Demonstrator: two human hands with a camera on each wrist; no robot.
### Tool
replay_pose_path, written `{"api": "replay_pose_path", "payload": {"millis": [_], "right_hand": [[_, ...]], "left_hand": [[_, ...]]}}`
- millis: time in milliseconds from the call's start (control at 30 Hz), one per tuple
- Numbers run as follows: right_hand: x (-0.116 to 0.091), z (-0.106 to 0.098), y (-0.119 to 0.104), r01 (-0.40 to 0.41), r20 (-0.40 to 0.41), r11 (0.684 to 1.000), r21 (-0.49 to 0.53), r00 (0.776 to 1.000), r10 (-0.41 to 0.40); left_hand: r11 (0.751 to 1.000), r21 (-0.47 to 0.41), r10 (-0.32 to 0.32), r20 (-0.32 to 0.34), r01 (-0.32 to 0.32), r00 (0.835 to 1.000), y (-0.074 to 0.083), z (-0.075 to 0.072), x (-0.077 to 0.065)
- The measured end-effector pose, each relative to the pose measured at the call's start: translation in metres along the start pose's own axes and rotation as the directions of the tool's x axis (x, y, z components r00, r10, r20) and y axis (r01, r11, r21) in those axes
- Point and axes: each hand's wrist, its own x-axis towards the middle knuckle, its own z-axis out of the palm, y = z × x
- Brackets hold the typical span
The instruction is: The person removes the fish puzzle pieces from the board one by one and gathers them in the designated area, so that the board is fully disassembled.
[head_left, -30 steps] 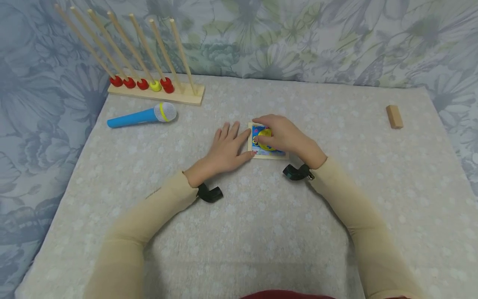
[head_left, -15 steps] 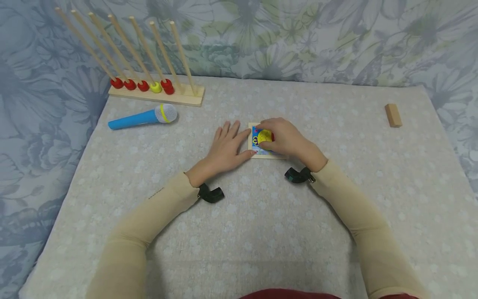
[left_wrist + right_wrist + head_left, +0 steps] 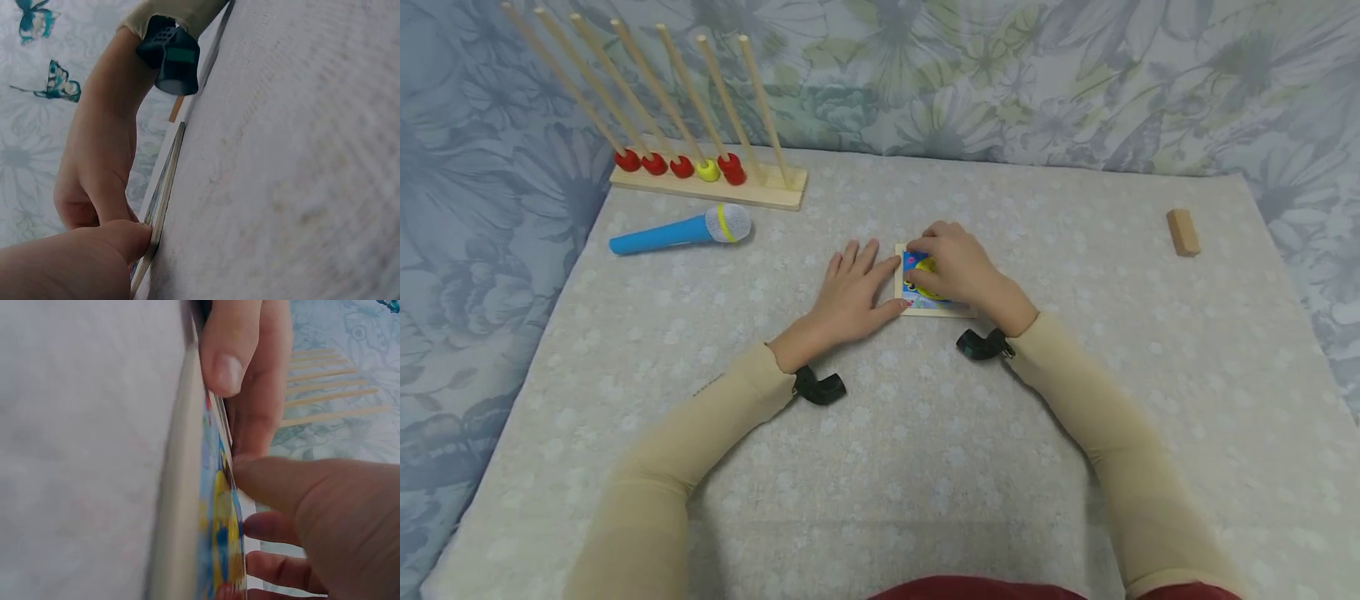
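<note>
A wooden frame (image 3: 936,313) holding a picture (image 3: 922,298) lies on the cloth (image 3: 895,442); the left hand (image 3: 853,293), spread, touches its edge, the right hand (image 3: 961,265) its picture, pinching or not unclear. A 7-peg stand (image 3: 775,195) bears 6 beads (image 3: 682,167).

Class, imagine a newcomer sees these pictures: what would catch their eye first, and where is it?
Probably the bright picture board in the middle, with the left hand at its left edge and the right hand over its right part. Next, the tall rack of seven rods with red and yellow beads at the back left, and the blue microphone lying just in front of it.
</note>
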Motion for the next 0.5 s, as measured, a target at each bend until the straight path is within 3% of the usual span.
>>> {"api": "replay_pose_path", "payload": {"millis": [200,500], "right_hand": [[0.013,-0.005,-0.005,-0.054,0.034,0.998,-0.016,0.998,0.055],[0.016,-0.004,-0.004,-0.109,0.067,0.993,-0.033,0.992,0.111]], "left_hand": [[1.000,0.003,0.002,0.004,-0.002,1.000,-0.001,-0.001,-0.001],[1.000,0.000,0.004,-0.002,-0.004,1.000,0.000,-0.001,0.000]]}}
